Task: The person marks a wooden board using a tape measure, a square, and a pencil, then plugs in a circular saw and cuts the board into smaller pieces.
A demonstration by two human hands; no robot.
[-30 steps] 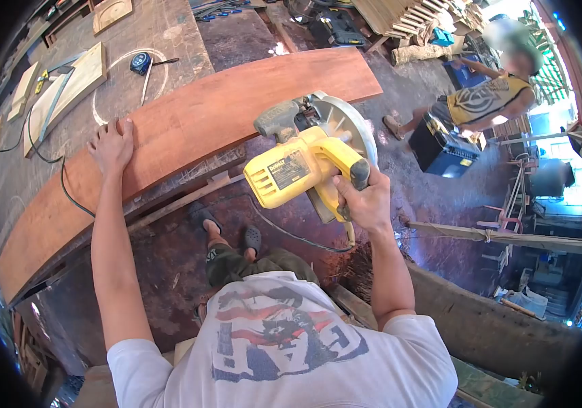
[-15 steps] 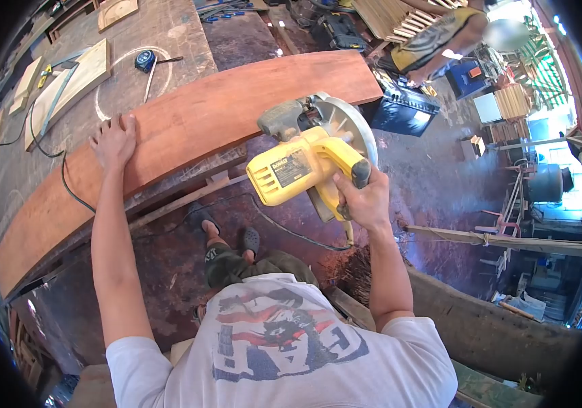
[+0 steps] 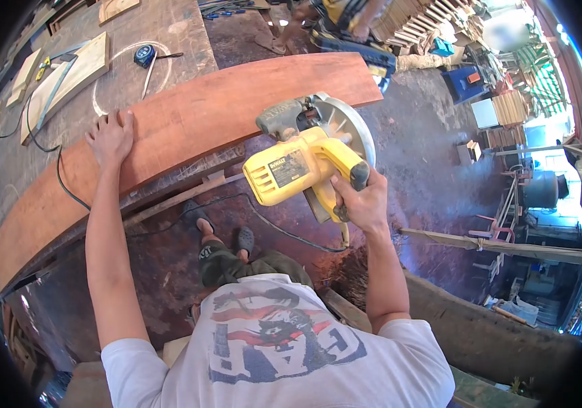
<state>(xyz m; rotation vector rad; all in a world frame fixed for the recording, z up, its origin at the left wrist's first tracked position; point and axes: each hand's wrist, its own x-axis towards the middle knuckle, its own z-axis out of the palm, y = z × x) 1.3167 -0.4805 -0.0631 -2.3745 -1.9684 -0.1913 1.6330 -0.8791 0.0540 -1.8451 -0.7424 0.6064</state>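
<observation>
My right hand (image 3: pixel 362 200) is wrapped round the rear handle of a yellow circular saw (image 3: pixel 291 166). The saw overlaps the near edge of a long reddish-brown wooden board (image 3: pixel 189 112) toward its right end, with the round blade guard on the far side. My left hand (image 3: pixel 110 138) lies on the board left of the saw, fingers spread near its far edge. The board rests across a worktable (image 3: pixel 175 41) and its right end sticks out past the table. A dark power cord (image 3: pixel 264 221) hangs from the saw.
On the table lie a blue tape measure (image 3: pixel 145 56), a pencil-like stick, pale wood pieces (image 3: pixel 70 85) and a metal square. Beyond the board's right end a person (image 3: pixel 345 17) bends by a dark case (image 3: pixel 366 54). A wooden beam (image 3: pixel 502 245) crosses at the right.
The person in the background has moved left, and the dark case with them, to behind the board's end. My hands, the saw and the board stay nearly in place.
</observation>
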